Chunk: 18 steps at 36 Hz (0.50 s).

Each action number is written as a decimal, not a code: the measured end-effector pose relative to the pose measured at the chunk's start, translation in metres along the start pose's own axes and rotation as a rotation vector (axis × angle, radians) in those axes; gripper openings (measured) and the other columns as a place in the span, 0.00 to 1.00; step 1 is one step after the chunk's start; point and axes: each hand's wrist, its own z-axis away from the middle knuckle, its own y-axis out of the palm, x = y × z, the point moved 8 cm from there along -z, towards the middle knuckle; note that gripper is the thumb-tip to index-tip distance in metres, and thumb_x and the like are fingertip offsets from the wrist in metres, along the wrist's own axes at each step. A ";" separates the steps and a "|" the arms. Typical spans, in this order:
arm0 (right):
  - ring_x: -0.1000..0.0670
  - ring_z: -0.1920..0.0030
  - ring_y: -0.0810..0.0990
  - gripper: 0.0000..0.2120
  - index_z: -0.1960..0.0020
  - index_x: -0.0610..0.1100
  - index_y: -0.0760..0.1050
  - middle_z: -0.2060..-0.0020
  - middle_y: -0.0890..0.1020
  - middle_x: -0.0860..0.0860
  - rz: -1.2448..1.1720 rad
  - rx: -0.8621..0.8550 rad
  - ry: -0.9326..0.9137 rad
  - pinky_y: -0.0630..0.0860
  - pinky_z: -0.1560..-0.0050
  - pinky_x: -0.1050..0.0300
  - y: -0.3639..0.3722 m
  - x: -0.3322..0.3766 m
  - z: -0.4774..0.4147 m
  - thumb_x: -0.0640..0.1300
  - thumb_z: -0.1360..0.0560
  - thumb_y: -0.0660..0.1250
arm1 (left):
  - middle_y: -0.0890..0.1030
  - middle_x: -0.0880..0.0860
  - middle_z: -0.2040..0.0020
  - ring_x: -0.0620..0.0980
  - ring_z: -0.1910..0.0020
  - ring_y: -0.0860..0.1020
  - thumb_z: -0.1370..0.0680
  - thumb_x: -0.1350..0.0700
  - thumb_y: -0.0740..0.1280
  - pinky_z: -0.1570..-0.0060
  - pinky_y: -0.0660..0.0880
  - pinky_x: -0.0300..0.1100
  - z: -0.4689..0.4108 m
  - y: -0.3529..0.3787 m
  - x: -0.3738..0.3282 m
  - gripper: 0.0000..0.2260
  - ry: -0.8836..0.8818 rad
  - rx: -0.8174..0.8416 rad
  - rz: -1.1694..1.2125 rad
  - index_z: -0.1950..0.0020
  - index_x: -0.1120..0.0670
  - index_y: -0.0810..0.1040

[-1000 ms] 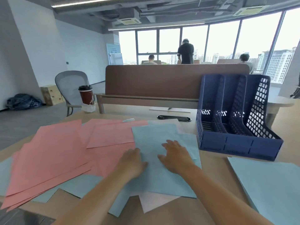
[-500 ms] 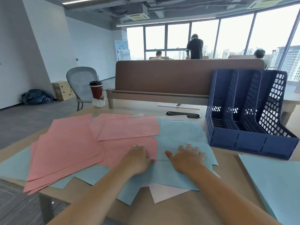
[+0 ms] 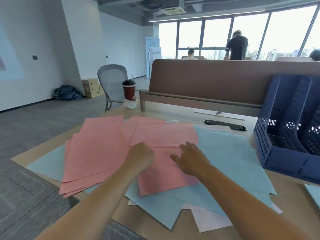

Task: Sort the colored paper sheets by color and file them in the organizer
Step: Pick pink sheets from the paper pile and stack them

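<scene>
Several pink sheets [image 3: 97, 153] lie fanned over the left and middle of the wooden desk [image 3: 155, 226], overlapping several light blue sheets [image 3: 230, 153] at the right. A white sheet [image 3: 209, 220] pokes out under the blue ones at the front. My left hand [image 3: 141, 157] rests on the pink paper with its fingers curled under. My right hand [image 3: 190, 158] lies flat, fingers spread, on a pink sheet [image 3: 164, 177] next to the blue ones. The dark blue slotted organizer [image 3: 287, 135] stands at the right edge, its slots holding no paper that I can see.
A corner of another blue sheet [image 3: 314, 193] shows at the far right. A red paper cup [image 3: 129, 90] stands at the desk's back left. A brown divider panel [image 3: 216, 80] runs along the back, with a black cable cover [image 3: 225, 124] before it. A grey chair [image 3: 112, 82] stands beyond; people stand by the windows.
Both hands have shifted left, off the blue sheet and onto the pink sheets. The view has turned left, so the organizer now sits at the right edge.
</scene>
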 end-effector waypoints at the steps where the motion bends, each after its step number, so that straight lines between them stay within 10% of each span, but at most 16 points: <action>1: 0.44 0.23 0.57 0.33 0.24 0.44 0.63 0.23 0.61 0.45 0.013 0.000 -0.017 0.59 0.25 0.47 0.000 0.005 -0.006 0.64 0.20 0.55 | 0.80 0.61 0.44 0.60 0.42 0.78 0.23 0.60 0.61 0.47 0.73 0.45 -0.004 -0.005 0.006 0.10 -0.026 -0.007 0.026 0.47 0.63 0.79; 9: 0.44 0.32 0.71 0.24 0.33 0.45 0.73 0.32 0.73 0.47 -0.034 0.080 -0.050 0.70 0.34 0.49 0.009 0.027 -0.036 0.60 0.20 0.59 | 0.80 0.64 0.41 0.57 0.51 0.78 0.20 0.60 0.62 0.50 0.76 0.47 -0.019 -0.020 0.026 0.14 -0.180 -0.035 0.350 0.38 0.67 0.76; 14: 0.42 0.38 0.76 0.21 0.34 0.46 0.71 0.36 0.77 0.45 -0.045 0.071 -0.040 0.72 0.40 0.51 0.014 0.029 -0.039 0.58 0.22 0.62 | 0.71 0.50 0.64 0.53 0.54 0.73 0.20 0.60 0.61 0.46 0.77 0.49 -0.028 -0.020 0.026 0.15 -0.238 -0.036 0.444 0.36 0.66 0.75; 18: 0.43 0.36 0.75 0.23 0.35 0.46 0.74 0.35 0.76 0.47 0.017 0.070 -0.075 0.72 0.37 0.50 0.018 0.031 -0.040 0.60 0.21 0.58 | 0.75 0.55 0.56 0.52 0.53 0.73 0.20 0.60 0.61 0.44 0.77 0.50 -0.028 -0.020 0.027 0.15 -0.263 -0.046 0.467 0.36 0.65 0.75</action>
